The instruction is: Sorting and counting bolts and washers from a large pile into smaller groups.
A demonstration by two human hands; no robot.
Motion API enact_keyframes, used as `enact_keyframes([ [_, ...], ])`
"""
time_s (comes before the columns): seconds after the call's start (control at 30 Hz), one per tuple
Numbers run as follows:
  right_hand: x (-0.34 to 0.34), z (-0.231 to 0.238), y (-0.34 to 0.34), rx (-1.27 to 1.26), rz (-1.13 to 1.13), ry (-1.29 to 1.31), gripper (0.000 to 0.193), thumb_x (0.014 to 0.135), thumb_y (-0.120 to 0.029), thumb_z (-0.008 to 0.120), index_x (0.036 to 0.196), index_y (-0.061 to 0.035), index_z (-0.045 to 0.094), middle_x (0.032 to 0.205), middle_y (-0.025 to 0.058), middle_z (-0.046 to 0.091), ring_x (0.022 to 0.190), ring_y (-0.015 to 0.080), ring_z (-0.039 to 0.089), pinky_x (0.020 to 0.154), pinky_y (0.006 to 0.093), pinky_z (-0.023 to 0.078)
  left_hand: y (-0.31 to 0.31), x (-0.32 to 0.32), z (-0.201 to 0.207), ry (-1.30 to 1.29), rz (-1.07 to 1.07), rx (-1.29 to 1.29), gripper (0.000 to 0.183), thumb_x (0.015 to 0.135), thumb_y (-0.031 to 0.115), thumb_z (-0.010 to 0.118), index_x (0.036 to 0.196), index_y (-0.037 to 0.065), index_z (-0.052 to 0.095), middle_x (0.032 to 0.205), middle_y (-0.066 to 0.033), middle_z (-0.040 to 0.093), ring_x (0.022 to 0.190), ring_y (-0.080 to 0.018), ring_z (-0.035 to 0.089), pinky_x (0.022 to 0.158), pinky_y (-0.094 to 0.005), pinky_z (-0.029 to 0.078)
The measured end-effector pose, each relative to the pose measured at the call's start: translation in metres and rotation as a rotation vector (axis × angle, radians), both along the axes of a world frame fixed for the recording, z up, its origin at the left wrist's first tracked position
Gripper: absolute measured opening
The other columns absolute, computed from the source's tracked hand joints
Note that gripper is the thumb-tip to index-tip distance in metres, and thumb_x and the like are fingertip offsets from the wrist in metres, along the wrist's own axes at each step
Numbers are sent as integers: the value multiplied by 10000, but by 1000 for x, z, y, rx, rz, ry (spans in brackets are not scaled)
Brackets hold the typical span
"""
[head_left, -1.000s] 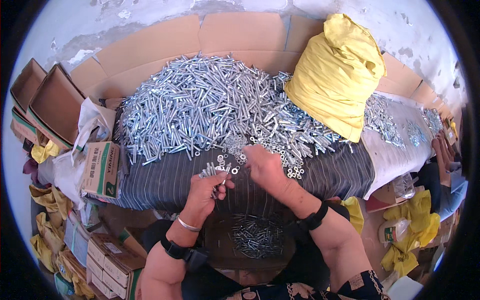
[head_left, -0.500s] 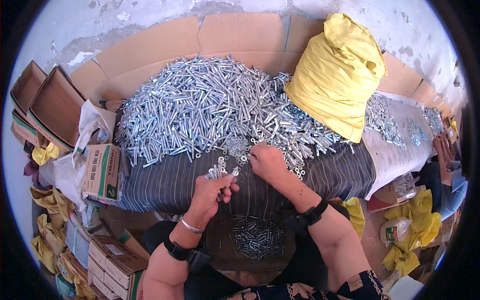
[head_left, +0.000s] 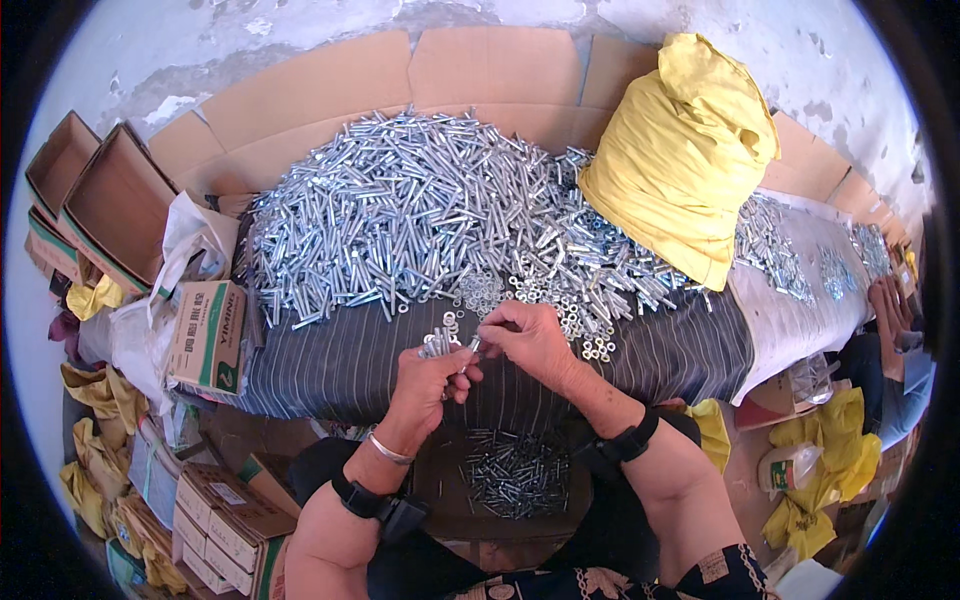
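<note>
My left hand [head_left: 422,388] is closed round several silver bolts [head_left: 437,344], their ends sticking up past the thumb. One more bolt [head_left: 473,345] points out between its thumb and forefinger. At the tip of that bolt, the fingers of my right hand [head_left: 532,342] are pinched together; whatever is between them is too small to make out. Just beyond both hands lie thin washers [head_left: 478,292] and thicker ring-shaped pieces, perhaps nuts [head_left: 598,346]. Behind these rises a large heap of silver bolts [head_left: 390,215] on a dark striped cloth [head_left: 330,365].
A full yellow sack [head_left: 685,165] stands at the right of the heap. Cardboard boxes [head_left: 208,335] are at the left. Below my hands, a box holds darker bolts or screws [head_left: 515,475]. Another person's hand [head_left: 888,310] shows at the far right.
My right hand has come from the washers back toward me and left, to the bolt in my left hand. The left hand keeps its bolts and has barely moved.
</note>
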State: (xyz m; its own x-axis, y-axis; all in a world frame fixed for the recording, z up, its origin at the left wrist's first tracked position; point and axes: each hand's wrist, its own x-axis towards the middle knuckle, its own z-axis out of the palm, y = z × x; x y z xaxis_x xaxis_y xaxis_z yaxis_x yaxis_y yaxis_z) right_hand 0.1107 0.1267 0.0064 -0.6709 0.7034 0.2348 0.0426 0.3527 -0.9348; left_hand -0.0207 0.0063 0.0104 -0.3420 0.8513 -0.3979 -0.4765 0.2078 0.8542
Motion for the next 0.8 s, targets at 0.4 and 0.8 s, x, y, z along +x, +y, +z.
enact_keyframes([
  [0.4,-1,8,1,-372,117,14,144,830,-18,642,960,31,678,820,61,679,731,117,654,680,234,525,-2,-7,2,-100,-22,-38,126,833,98,668,871,-21,650,682,-115,648,506,-117,564,416,-222,406],
  [0.8,-3,9,7,-456,155,-63,162,840,-72,657,937,57,673,804,95,683,702,126,657,645,242,531,0,4,-7,258,64,-10,117,841,95,663,851,-19,645,674,-95,637,528,-117,582,421,-245,435],
])
